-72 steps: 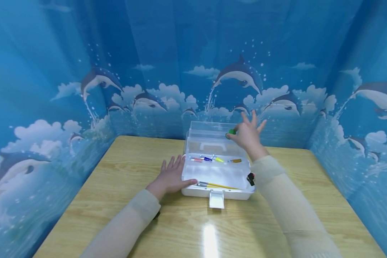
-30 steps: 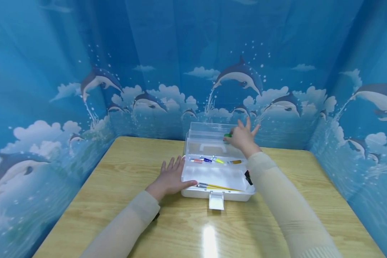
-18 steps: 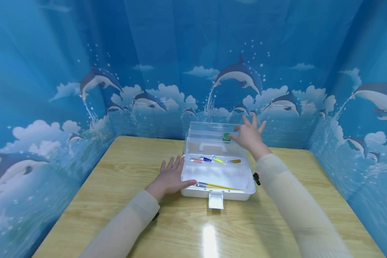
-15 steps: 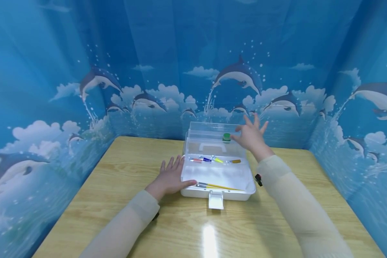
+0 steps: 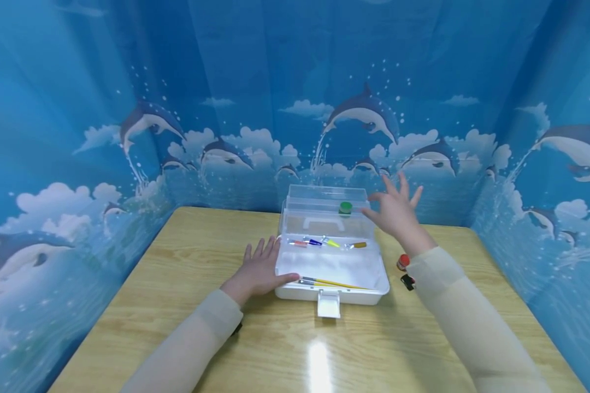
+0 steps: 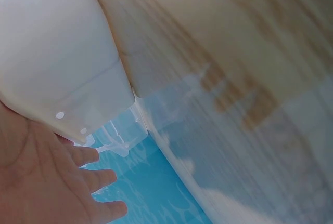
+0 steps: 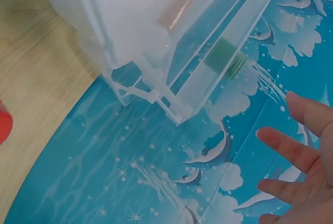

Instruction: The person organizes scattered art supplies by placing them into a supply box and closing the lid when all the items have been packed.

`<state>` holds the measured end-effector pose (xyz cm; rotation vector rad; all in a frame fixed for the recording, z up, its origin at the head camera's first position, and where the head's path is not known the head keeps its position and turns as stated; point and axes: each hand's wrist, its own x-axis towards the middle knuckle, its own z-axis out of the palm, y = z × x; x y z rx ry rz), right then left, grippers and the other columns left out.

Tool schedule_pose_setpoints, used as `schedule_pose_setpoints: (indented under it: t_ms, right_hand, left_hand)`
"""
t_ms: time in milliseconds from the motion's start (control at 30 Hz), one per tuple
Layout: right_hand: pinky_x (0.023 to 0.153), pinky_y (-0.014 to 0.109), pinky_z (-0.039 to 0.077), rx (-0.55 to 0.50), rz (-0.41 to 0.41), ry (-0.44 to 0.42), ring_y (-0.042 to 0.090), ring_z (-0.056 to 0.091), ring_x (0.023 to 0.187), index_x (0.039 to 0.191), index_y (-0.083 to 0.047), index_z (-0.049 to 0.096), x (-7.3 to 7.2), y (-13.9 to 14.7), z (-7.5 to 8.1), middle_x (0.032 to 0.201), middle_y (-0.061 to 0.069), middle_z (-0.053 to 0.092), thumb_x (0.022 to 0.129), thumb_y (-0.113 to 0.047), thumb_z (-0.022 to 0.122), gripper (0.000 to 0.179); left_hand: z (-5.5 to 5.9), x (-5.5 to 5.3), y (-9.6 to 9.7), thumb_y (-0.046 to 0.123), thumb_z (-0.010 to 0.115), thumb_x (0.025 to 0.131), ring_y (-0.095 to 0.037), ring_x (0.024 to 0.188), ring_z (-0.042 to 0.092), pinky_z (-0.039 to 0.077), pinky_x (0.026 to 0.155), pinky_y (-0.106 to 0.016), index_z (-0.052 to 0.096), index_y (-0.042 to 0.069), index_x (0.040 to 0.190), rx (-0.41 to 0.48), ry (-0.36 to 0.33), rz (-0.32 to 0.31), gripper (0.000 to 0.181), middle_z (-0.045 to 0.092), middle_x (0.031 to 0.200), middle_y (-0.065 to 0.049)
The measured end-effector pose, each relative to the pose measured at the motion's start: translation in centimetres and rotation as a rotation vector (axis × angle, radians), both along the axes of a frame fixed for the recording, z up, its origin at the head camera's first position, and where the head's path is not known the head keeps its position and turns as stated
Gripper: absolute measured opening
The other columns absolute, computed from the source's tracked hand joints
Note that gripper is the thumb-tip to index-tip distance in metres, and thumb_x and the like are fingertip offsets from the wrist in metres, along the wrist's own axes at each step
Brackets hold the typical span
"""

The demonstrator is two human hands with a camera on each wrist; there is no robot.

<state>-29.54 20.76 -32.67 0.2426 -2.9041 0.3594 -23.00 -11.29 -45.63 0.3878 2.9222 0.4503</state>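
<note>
A white plastic case (image 5: 295, 293) stands on the table, its clear lid (image 5: 324, 221) raised at the back. My left hand (image 5: 258, 273) rests against the case's left side, fingers straight and thumb over the front rim. A small green-capped jar (image 5: 345, 208) sits in the clear compartment at the lid's upper right. My right hand (image 5: 395, 213) is just right of that jar, apart from it, fingers spread and holding nothing. In the right wrist view the green jar (image 7: 223, 57) shows through the clear plastic.
Slim yellow-handled brushes (image 5: 331, 283) lie along the case's front. Several short coloured pieces (image 5: 314, 242) lie at its back. A red-capped jar (image 5: 403, 262) stands on the wooden table (image 5: 206, 234), right of the case. A blue dolphin-print curtain (image 5: 255, 109) surrounds the table.
My right hand has let go of the green jar, which stays in the lid's compartment, and has drawn back to the right. The red-capped jar has come into view. My left hand keeps its place.
</note>
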Motion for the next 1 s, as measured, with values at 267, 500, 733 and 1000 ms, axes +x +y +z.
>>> schedule_pose_setpoints:
  t_ms: [267, 500, 733, 1000]
  right_hand:
    - [0.102, 0.068, -0.029, 0.005, -0.008, 0.020, 0.042, -0.021, 0.148, 0.123, -0.009, 0.071, 1.2, 1.3, -0.1, 0.165, 0.022, 0.014, 0.092, -0.040, 0.072, 0.044]
    - [0.102, 0.069, -0.028, 0.008, -0.031, 0.015, 0.043, -0.022, 0.148, 0.126, -0.009, 0.069, 2.2, 2.6, -0.2, 0.164, 0.024, 0.014, 0.092, -0.038, 0.072, 0.045]
    - [0.103, 0.070, -0.027, 0.009, -0.051, 0.008, 0.044, -0.023, 0.148, 0.126, -0.007, 0.069, 3.1, 3.8, -0.7, 0.164, 0.025, 0.012, 0.092, -0.036, 0.073, 0.045]
    - [0.102, 0.073, -0.024, 0.001, -0.050, -0.003, 0.046, -0.021, 0.147, 0.124, -0.004, 0.069, 3.9, 5.1, -1.7, 0.162, 0.029, 0.014, 0.092, -0.035, 0.073, 0.045]
  left_hand:
    - [-0.3, -0.3, -0.1, 0.083, 0.044, 0.085, -0.034, 0.153, -0.004, -0.010, 0.119, -0.058, -0.003, 0.015, 0.161, -0.006, -0.013, 0.001, 0.113, -0.003, 0.167, -0.007]
    - [-0.3, -0.3, -0.1, 0.082, 0.046, 0.086, -0.035, 0.153, -0.004, -0.010, 0.118, -0.057, -0.002, 0.013, 0.161, -0.006, -0.006, -0.004, 0.112, -0.003, 0.167, -0.008]
    - [-0.1, -0.1, 0.0, 0.082, 0.046, 0.085, -0.034, 0.153, -0.006, -0.011, 0.118, -0.057, -0.002, 0.014, 0.161, -0.015, -0.024, 0.008, 0.113, -0.005, 0.167, -0.007]
    - [0.0, 0.0, 0.1, 0.081, 0.047, 0.086, -0.034, 0.153, -0.005, -0.009, 0.119, -0.058, 0.001, 0.012, 0.161, -0.003, -0.015, 0.014, 0.112, -0.002, 0.168, -0.008]
